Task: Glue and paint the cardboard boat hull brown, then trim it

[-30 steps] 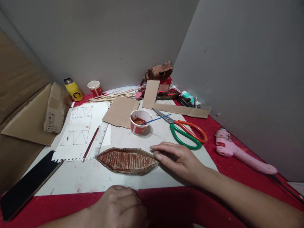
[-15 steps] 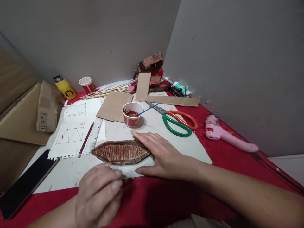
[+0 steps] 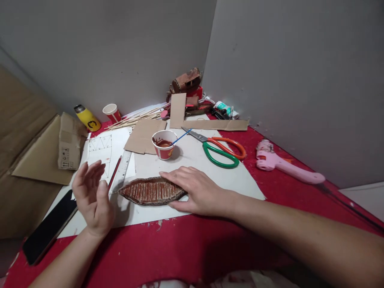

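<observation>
A boat-shaped cardboard piece (image 3: 151, 192), its ribbed inside painted reddish brown, lies flat on the white sheet. My right hand (image 3: 196, 190) grips its right end, with the thumb on the near side and the fingers on the far side. Off the boat's left end, my left hand (image 3: 94, 196) is raised above the sheet, palm turned inward and fingers apart, holding nothing. Behind the boat stands a paper cup (image 3: 163, 150) with brown paint and a blue stick (image 3: 182, 137) leaning in it.
Scissors (image 3: 220, 150) and a pink glue gun (image 3: 285, 164) lie at the right. Left are a phone (image 3: 51, 230), a red pencil (image 3: 115, 172), a drawing (image 3: 100, 144) and a cardboard box (image 3: 39, 160). Behind are wooden sticks (image 3: 138, 119), cardboard pieces (image 3: 145, 136) and a yellow bottle (image 3: 88, 119).
My left hand has moved up and left from the boat's near side, and its curled fingers have opened. My right hand stays on the boat's right end. The camera view has shifted slightly.
</observation>
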### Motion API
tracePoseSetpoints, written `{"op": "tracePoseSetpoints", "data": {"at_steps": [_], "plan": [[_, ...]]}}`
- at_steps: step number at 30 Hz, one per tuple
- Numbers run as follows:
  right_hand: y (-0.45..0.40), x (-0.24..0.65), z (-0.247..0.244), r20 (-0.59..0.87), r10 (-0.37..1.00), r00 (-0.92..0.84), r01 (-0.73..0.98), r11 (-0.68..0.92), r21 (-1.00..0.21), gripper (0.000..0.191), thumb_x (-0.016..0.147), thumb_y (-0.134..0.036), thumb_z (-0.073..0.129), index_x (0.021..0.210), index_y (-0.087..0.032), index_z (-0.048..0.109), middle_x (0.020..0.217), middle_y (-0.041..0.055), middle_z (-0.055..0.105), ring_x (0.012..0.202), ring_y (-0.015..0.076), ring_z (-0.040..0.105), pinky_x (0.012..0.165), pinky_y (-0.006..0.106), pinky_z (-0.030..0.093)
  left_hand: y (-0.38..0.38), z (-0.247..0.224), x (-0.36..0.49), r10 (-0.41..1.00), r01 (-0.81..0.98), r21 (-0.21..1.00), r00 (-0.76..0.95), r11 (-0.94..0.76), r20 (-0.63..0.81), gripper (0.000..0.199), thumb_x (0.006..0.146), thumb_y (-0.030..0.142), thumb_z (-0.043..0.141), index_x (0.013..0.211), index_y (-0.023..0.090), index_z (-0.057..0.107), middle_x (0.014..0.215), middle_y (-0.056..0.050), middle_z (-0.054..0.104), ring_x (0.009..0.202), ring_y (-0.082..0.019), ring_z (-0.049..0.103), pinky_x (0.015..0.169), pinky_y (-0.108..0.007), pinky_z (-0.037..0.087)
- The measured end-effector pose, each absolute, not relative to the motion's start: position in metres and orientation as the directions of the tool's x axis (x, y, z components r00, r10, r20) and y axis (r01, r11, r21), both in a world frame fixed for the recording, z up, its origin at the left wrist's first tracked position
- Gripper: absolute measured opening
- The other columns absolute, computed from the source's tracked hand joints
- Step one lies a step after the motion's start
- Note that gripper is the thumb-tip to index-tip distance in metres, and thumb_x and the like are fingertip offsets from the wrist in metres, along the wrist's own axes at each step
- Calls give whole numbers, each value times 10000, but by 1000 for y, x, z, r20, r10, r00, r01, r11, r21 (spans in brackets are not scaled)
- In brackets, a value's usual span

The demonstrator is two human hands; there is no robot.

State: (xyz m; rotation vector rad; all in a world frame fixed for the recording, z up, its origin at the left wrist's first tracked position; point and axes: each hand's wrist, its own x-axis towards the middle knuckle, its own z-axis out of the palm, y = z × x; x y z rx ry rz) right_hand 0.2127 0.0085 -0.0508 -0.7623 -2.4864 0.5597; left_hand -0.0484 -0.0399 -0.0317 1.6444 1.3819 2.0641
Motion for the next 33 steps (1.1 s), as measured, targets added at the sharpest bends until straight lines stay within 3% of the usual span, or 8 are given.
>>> {"op": "tracePoseSetpoints", "data": {"at_steps": [5,8,13,19,22,26,30,33], "plan": [[6,212,-51,311,623,-718,434,750,-499,938,768,-435,744,1532,-113,305,1417,215,554,1248,361,544,1005,539,447,-29,-36,-55,873,75,962,-407,-262,270,422,960,430,551,1357,306,484,1190,-73,652,985,-188,683,863,-354,556],[5,211,-50,303,627,-717,434,743,-510,985,749,-425,775,1539,-97,287,1437,219,536,1261,372,530,1021,543,434,-29,-39,-53,946,-63,993,-314,-98,74,507,955,531,507,1393,286,434,1138,-99,672,907,-216,720,834,-394,569],[4,205,-50,277,641,-716,409,707,-577,927,766,-381,751,1545,-144,308,1349,206,600,1181,359,568,982,541,447,-37,-38,-46,990,-86,996,-138,0,-11,591,970,586,430,1474,284,364,1160,-101,688,984,-255,720,978,-460,499],[2,206,-44,216,700,-681,356,574,-737,920,712,-312,746,1534,-187,354,1236,182,645,1114,356,595,974,550,438,-40,-25,-40,983,-317,942,-101,114,-153,700,915,639,492,1480,245,372,1109,-113,718,980,-294,721,879,-465,540],[2,213,-38,175,755,-632,292,441,-849,953,695,-275,751,1543,-239,318,1265,136,625,1101,307,613,985,499,441,-39,-19,-40,976,-429,894,-105,128,-190,647,948,602,452,1447,192,418,1117,-147,723,998,-301,715,862,-470,549],[5,223,-31,106,788,-606,111,216,-970,953,725,-336,762,1542,-275,275,1184,84,629,981,229,643,863,385,492,-38,-21,-42,977,-496,859,-91,125,-195,476,995,471,455,1360,170,506,1063,-134,735,900,-241,728,827,-409,573],[4,226,-28,50,776,-629,-100,-17,-995,924,741,-493,754,1521,-292,301,1145,65,627,948,197,629,742,287,479,-45,-23,-36,986,-480,865,6,147,-164,328,952,334,594,1239,175,600,1045,-105,732,926,-219,719,838,-364,575],[0,224,-27,-6,752,-659,-195,-178,-965,877,738,-524,756,1490,-302,363,1094,49,641,844,162,607,660,244,448,-56,-17,-27,985,-450,878,121,163,-121,350,863,276,722,1188,174,642,1108,-119,720,996,-243,707,848,-354,567]]}}
